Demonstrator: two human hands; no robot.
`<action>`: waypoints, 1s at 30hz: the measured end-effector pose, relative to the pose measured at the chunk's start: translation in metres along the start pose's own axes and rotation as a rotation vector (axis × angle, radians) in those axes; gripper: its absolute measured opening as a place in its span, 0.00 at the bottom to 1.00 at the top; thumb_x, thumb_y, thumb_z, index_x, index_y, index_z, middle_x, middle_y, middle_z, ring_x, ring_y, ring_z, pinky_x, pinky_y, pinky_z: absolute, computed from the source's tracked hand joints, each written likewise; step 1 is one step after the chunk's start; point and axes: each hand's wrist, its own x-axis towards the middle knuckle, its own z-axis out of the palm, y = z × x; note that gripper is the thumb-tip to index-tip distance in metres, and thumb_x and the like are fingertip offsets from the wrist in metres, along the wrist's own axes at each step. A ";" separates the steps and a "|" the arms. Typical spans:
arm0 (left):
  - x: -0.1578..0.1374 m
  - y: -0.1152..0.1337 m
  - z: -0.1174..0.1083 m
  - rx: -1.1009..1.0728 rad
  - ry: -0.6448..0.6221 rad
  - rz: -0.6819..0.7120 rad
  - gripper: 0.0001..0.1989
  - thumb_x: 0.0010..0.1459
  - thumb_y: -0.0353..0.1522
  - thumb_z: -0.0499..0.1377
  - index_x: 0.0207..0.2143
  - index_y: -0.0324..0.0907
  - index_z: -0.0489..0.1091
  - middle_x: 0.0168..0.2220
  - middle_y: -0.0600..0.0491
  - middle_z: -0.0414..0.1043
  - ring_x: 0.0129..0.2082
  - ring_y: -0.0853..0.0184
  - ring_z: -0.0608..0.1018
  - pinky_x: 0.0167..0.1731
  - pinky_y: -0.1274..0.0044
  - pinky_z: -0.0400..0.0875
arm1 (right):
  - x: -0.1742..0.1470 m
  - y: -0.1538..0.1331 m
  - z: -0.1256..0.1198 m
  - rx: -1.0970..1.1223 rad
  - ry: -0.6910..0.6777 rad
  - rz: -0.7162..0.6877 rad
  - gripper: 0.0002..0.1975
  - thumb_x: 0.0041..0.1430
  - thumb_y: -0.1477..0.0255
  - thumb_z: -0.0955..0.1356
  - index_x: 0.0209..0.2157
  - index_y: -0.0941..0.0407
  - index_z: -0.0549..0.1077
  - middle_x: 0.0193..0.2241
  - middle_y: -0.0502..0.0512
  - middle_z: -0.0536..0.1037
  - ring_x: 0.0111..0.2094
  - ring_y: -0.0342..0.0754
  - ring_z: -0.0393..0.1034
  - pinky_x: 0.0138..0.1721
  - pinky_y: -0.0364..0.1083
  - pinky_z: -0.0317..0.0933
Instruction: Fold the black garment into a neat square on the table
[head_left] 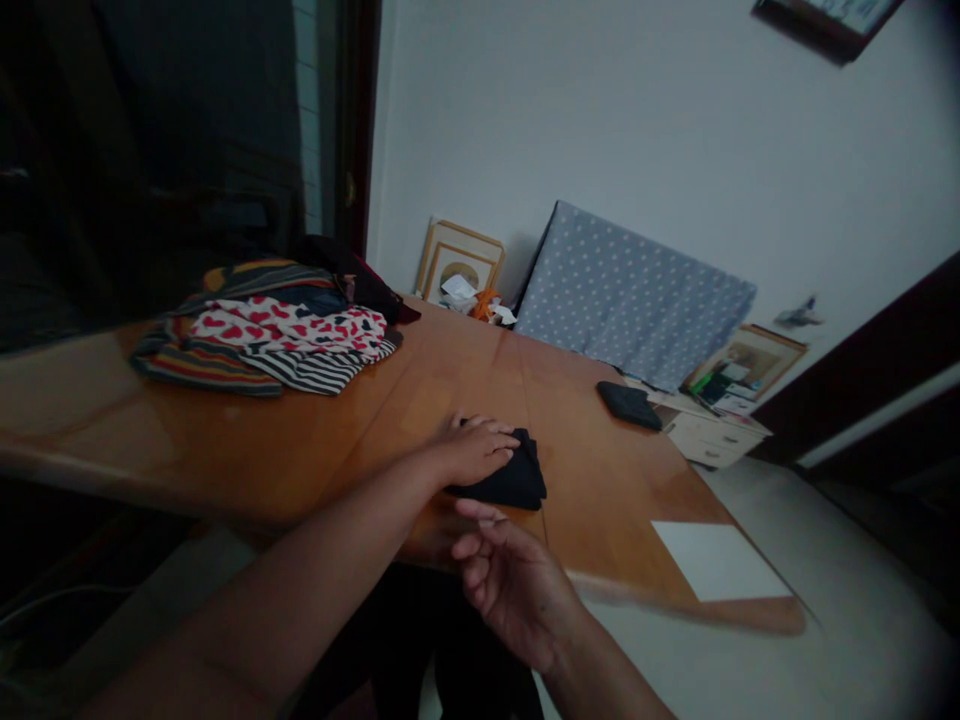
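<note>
Dim room, wooden table [225, 420] running across our view. Nearest us, our right hand [510, 580] hangs at the table's near edge, palm up, fingers loosely curled, holding nothing. Just beyond it our left hand [476, 450] lies flat, fingers spread, pressing on a folded black cloth [510, 480] that sits on the table and pokes out to the right of that hand. Right of our right hand, a white sheet [716, 560] lies near the table corner. Farther right of the left hand, another dark folded cloth [628, 404]. Far left beyond the left hand, a pile of clothes [277, 340], striped and heart-printed. Behind, a dotted grey board [630, 290] and picture frame [457, 262] lean on the wall.
</note>
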 end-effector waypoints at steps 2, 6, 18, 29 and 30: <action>-0.002 0.002 0.002 -0.001 0.010 0.000 0.22 0.71 0.44 0.45 0.60 0.59 0.69 0.69 0.58 0.61 0.68 0.55 0.60 0.66 0.47 0.39 | -0.006 -0.013 -0.010 -0.080 0.064 -0.091 0.18 0.58 0.67 0.73 0.48 0.59 0.75 0.28 0.53 0.81 0.21 0.41 0.71 0.20 0.38 0.61; -0.004 0.004 0.002 0.011 0.024 0.026 0.22 0.70 0.45 0.46 0.61 0.58 0.68 0.69 0.55 0.61 0.68 0.54 0.60 0.66 0.46 0.33 | -0.007 -0.048 -0.038 -0.195 0.274 -0.379 0.15 0.54 0.64 0.75 0.40 0.57 0.75 0.26 0.51 0.78 0.20 0.40 0.68 0.18 0.38 0.56; -0.010 0.016 -0.010 0.053 -0.006 0.041 0.31 0.62 0.55 0.55 0.64 0.58 0.66 0.69 0.51 0.60 0.68 0.48 0.60 0.65 0.43 0.28 | 0.036 -0.092 -0.055 -0.857 0.544 -0.927 0.15 0.62 0.60 0.69 0.42 0.54 0.80 0.43 0.56 0.82 0.47 0.51 0.75 0.49 0.49 0.66; -0.009 0.012 -0.002 0.059 0.037 0.054 0.31 0.60 0.54 0.56 0.63 0.55 0.67 0.67 0.49 0.63 0.67 0.48 0.62 0.66 0.43 0.29 | 0.073 -0.085 -0.058 -1.689 0.358 -0.533 0.35 0.72 0.50 0.50 0.71 0.54 0.56 0.72 0.59 0.54 0.74 0.57 0.38 0.70 0.67 0.26; -0.009 0.012 -0.002 0.058 0.037 0.055 0.32 0.60 0.55 0.56 0.63 0.55 0.66 0.68 0.50 0.63 0.67 0.48 0.61 0.66 0.43 0.28 | 0.074 -0.084 -0.062 -1.695 0.369 -0.518 0.35 0.72 0.50 0.50 0.71 0.54 0.56 0.72 0.59 0.54 0.74 0.57 0.37 0.70 0.67 0.27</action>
